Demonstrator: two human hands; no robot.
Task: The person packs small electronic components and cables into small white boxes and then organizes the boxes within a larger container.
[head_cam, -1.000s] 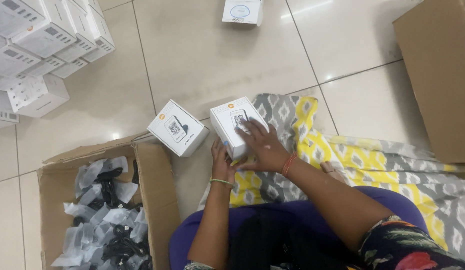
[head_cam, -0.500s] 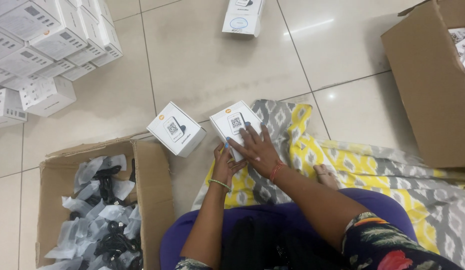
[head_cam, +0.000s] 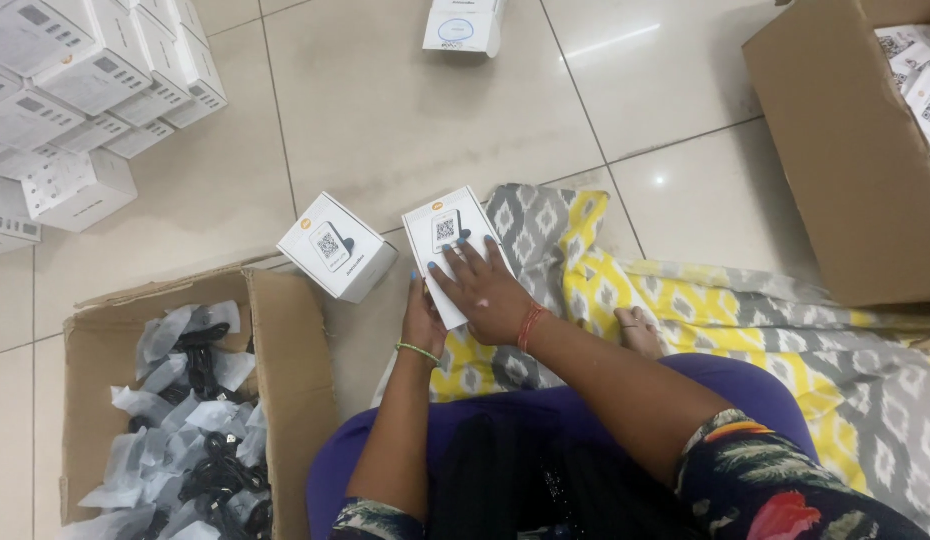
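A small white box point(head_cam: 443, 232) with a printed square code on its lid lies at the edge of a grey and yellow patterned cloth point(head_cam: 585, 270). My right hand point(head_cam: 488, 293) rests flat on top of it, fingers spread. My left hand point(head_cam: 422, 318) grips the box's near left side from below. A second, similar white box point(head_cam: 335, 246) stands on the tiled floor just to the left, untouched.
An open cardboard box point(head_cam: 285, 340) of black cables in clear bags sits at the lower left. Stacked white boxes point(head_cam: 75, 100) fill the upper left. Another white box point(head_cam: 463, 25) lies at the top. A large cardboard carton point(head_cam: 835, 150) holding more boxes stands at the right.
The view has shifted, bringing the right carton further into the frame. My hands stay on the same box, with the right hand's fingers a little more spread over its lid.
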